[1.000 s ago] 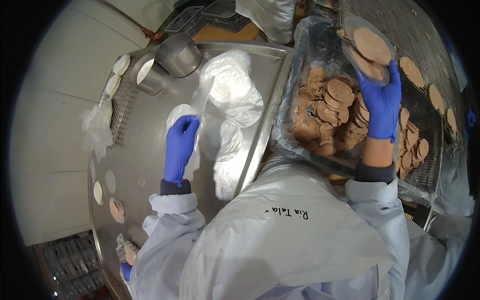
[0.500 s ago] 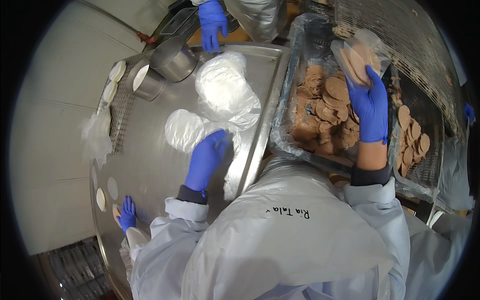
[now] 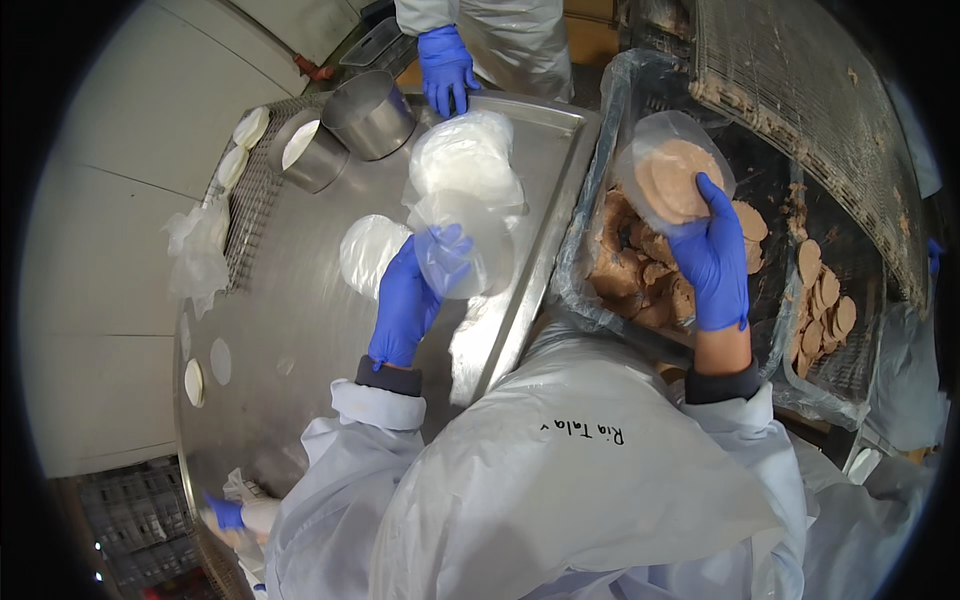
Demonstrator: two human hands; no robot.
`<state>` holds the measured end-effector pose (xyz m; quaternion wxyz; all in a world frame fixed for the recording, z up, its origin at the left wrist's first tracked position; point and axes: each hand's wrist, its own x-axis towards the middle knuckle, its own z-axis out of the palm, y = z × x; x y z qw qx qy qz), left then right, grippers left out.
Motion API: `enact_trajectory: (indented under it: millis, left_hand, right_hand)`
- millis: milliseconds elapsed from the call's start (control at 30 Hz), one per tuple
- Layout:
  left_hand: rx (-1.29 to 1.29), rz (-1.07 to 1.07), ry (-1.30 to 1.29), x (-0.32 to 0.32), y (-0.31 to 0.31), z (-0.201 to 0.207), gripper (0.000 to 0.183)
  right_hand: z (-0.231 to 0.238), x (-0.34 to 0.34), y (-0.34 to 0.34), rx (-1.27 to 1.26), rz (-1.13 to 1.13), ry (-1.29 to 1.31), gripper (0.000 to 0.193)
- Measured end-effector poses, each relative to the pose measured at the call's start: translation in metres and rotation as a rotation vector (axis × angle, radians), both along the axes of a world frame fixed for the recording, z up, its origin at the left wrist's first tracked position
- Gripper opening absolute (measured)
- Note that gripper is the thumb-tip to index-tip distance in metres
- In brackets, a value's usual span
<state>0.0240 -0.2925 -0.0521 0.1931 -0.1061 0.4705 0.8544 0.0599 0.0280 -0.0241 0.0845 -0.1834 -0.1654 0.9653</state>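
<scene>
A thin, clear round plastic sheet point(image 3: 480, 265) is in my blue-gloved left hand point(image 3: 402, 310), raised over the metal table; the fingers show through the film. My right hand point(image 3: 716, 275), also gloved in blue, grips several flat brown patties point(image 3: 672, 182) with round clear film point(image 3: 650, 130) about them, thumb on top. It is above a plastic-lined bin point(image 3: 568, 265) holding a heap of broken and whole patties point(image 3: 625, 275). Beyond my left hand lies a thick pile of white-looking plastic sheets point(image 3: 465, 150). Beside that hand is a smaller batch of sheets point(image 3: 370, 252).
Two metal cylinders point(image 3: 370, 115) stand at the table's far left. A co-worker's gloved hand point(image 3: 446, 68) rests at the far edge; another person's hand point(image 3: 226, 512) is at the lower left. A second bin with patties point(image 3: 822, 310) and a crumb-covered mesh conveyor point(image 3: 800, 95) are at right.
My left hand has lifted a plastic sheet from the table. My right hand has turned the patties flatter and moved slightly left. The person's hand at lower left has moved nearer the table's edge.
</scene>
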Motion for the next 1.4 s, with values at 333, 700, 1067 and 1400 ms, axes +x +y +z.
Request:
enact_trajectory:
  millis: [333,700,1067,1400]
  left_hand:
    - [-0.235,-0.063,0.468,-0.019,0.043,0.022,0.021]
    - [-1.364,-0.046,1.033,-0.023,0.003,-0.034,0.033]
    - [-2.243,0.528,-0.189,0.013,-0.361,-0.051,0.035]
    - [-2.16,0.463,-0.54,0.032,-0.473,-0.065,0.042]
  right_hand:
    - [0.044,0.019,-0.041,0.08,0.137,0.131,0.045]
    - [0.04,0.039,-0.041,0.123,0.064,-0.05,0.045]
    - [0.015,-0.004,-0.056,0.198,0.197,-0.079,0.041]
    - [0.041,-0.061,-0.123,0.365,0.357,-0.036,0.042]
